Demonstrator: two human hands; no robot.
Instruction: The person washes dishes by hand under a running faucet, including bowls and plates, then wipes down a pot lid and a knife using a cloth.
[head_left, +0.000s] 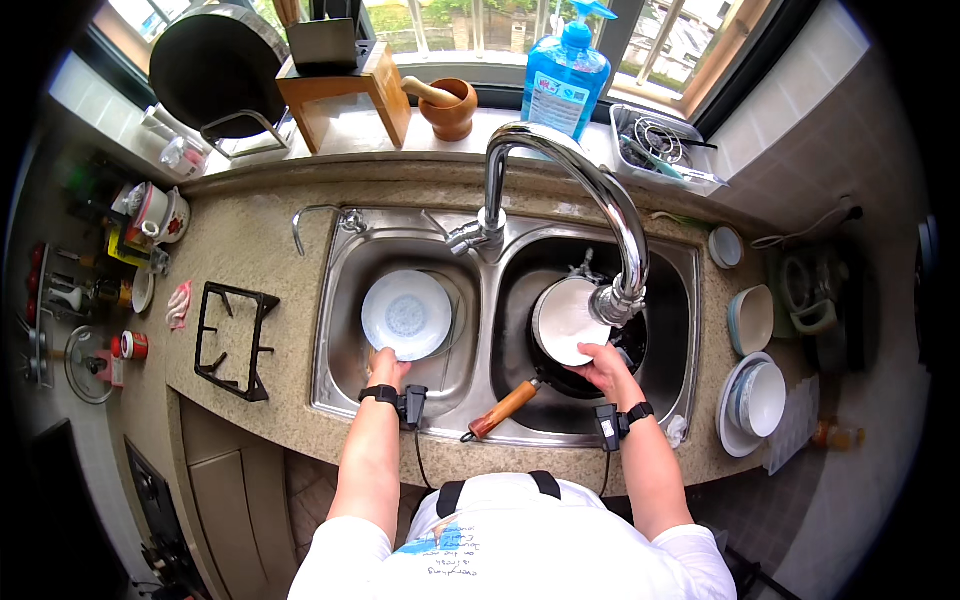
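My left hand (388, 365) grips the near rim of a white plate with a pale blue pattern (406, 315) in the left basin (345, 274). Behind that plate shows the edge of a clear round item, perhaps a glass lid (457, 315). In the right basin (517, 289), my right hand (602, 369) has hold of the near edge of a white bowl (566, 322). The bowl is tilted beneath the head of the chrome faucet (621, 301), over a black pan (636, 352). The pan's wooden handle (504, 409) rests across the sink's front rim.
Bowls (765, 397) and an oval dish (751, 320) stand right of the sink. To the left lies a black pot support (262, 337). On the sill are a blue soap bottle (564, 90), a wooden mortar (452, 120) and a utensil basket (656, 150). The faucet arches above the right basin.
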